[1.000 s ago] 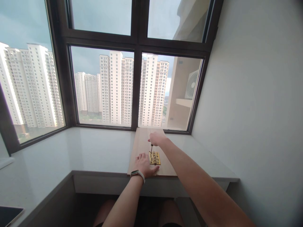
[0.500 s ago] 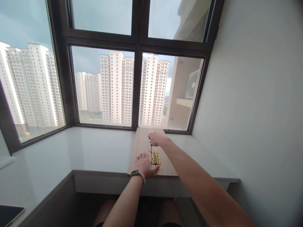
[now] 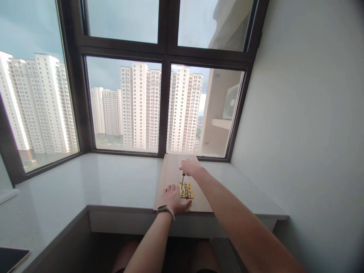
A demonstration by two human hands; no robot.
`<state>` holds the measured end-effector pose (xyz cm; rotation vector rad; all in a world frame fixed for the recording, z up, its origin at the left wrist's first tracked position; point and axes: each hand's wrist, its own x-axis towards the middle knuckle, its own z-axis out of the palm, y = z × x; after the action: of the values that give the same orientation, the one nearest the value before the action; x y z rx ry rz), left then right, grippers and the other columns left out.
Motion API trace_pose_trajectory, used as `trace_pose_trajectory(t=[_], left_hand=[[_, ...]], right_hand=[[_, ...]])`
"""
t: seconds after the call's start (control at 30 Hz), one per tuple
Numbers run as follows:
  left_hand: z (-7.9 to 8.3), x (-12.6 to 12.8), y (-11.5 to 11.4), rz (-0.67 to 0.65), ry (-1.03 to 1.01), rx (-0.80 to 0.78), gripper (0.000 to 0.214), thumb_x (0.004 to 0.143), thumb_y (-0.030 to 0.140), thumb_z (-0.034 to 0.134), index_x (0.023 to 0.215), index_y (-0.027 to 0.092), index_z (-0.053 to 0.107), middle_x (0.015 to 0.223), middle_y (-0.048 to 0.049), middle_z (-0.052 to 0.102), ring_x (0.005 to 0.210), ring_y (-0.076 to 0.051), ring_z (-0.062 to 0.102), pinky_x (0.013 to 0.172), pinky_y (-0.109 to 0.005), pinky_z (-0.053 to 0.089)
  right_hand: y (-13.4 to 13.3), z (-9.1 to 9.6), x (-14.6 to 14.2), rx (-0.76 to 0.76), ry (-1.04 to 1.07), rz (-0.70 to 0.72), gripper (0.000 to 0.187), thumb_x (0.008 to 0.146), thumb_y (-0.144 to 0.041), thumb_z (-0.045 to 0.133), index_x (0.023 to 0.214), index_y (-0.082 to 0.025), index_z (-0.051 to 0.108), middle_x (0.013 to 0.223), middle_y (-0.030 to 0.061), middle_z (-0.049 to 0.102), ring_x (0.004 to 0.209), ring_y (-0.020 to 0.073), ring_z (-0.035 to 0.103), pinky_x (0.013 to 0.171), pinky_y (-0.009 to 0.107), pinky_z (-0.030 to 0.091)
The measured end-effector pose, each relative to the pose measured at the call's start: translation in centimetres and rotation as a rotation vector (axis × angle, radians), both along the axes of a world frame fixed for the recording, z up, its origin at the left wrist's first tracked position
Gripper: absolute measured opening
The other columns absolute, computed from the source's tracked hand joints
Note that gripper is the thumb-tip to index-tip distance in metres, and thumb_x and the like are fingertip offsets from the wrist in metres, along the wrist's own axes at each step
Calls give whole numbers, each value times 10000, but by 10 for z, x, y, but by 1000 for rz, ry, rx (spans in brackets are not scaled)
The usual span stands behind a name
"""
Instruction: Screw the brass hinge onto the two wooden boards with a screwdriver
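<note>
A brass hinge (image 3: 187,190) lies open on a light wooden board (image 3: 172,172) that rests on the white windowsill counter (image 3: 113,182). My right hand (image 3: 190,167) is closed around the handle of a screwdriver (image 3: 182,178), whose shaft points down at the hinge's left leaf. My left hand (image 3: 173,198), with a watch at the wrist, lies flat on the board just left of the hinge, thumb stretched under the hinge's near edge.
A dark-framed bay window (image 3: 165,94) rises behind the counter. A white wall (image 3: 307,113) closes the right side. A dark tablet corner (image 3: 11,258) shows at the bottom left. My knees (image 3: 199,254) are under the counter edge.
My right hand has shifted very slightly on the screwdriver; the left hand, hinge and board stay where they were.
</note>
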<state>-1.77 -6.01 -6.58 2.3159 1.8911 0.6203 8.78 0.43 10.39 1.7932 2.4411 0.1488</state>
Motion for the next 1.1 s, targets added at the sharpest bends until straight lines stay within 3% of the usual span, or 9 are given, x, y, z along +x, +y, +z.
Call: trace_pose_trajectory(t=[0.27, 0.37, 0.53, 0.8, 0.93, 1.1], left_hand=[[1, 0, -2, 5, 14, -6, 912, 725, 851, 430, 1356, 198, 526, 1438, -174, 501, 1363, -394, 371, 1123, -496, 261], [2, 0, -2, 3, 17, -26, 920, 725, 854, 424, 1369, 202, 514, 1458, -168, 484, 1386, -394, 340, 1135, -497, 238], [0, -1, 0, -7, 12, 11, 923, 724, 858, 424, 1348, 186, 530, 1437, -185, 494, 1348, -395, 381, 1111, -501, 270], [-1, 0, 1, 1, 18, 3, 916, 725, 851, 425, 1360, 197, 517, 1428, -177, 506, 1355, -399, 380, 1112, -503, 277], [-1, -1, 1, -3, 16, 6, 909, 717, 854, 431, 1343, 202, 530, 1418, -178, 510, 1348, -400, 382, 1109, -504, 278], [-2, -1, 1, -8, 1, 31, 897, 715, 855, 428, 1319, 203, 548, 1405, -179, 515, 1332, -398, 391, 1097, -504, 284]], right_hand=[[1, 3, 6, -15, 6, 87, 257, 836, -164, 711, 1086, -221, 705, 1150, 118, 710, 1012, 239, 678, 770, 289, 502], [1, 1, 6, -10, 27, 67, 216, 894, -280, 677, 1100, -220, 700, 1186, 127, 694, 994, 242, 682, 766, 302, 506], [0, -3, 4, 15, 30, 3, 385, 984, -449, 537, 1181, -147, 671, 1209, 201, 669, 1048, 292, 673, 781, 336, 513], [1, -3, 6, 1, 14, 35, 204, 879, -224, 690, 1077, -175, 702, 1164, 159, 694, 993, 253, 690, 756, 293, 500], [-2, -1, 9, 0, 15, 106, 220, 826, -138, 717, 1029, -220, 707, 1136, 103, 712, 1038, 236, 671, 785, 277, 487], [-3, -2, 6, -4, 41, 64, 301, 912, -306, 668, 1198, -211, 656, 1252, 144, 666, 1096, 251, 656, 827, 295, 493]])
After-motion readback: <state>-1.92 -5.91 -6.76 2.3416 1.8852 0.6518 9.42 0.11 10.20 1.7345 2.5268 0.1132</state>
